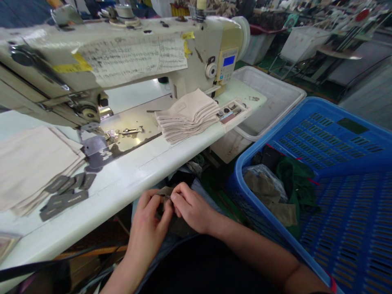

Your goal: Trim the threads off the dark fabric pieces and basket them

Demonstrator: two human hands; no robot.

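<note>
Hands meet low in front of the sewing table (171, 152), below its near edge and over our lap: our left hand (150, 222) and our right hand (191, 208) are both pinched shut on a small piece of grey-brown fabric (165, 191), fingertips of the two hands touching at its top edge. More of that dark fabric seems to hang below the hands, but we cannot tell its shape there. Above the hands, on the table, stands the cream industrial sewing machine (122, 53), with handwritten paper sheets (134, 57) and yellow tape taped to its arm and a small control panel with a blue screen (228, 62) at its right end. Under the needle end of the machine lies the shiny metal bed plate (131, 132). To the right of that plate, just beside the machine's column, sits a neat stack of folded beige fabric pieces (188, 116). To the left of the plate lies a larger pile of beige fabric (30, 163), with several dark grey labels (65, 192) fanned out at its near edge. A small tray of bits (231, 111) rests on the table's right end. Right of the table is an empty-looking white plastic bin (275, 102), and nearer to us a blue slotted plastic crate (337, 171) holding dark green and grey-brown cloth (290, 183).
</note>
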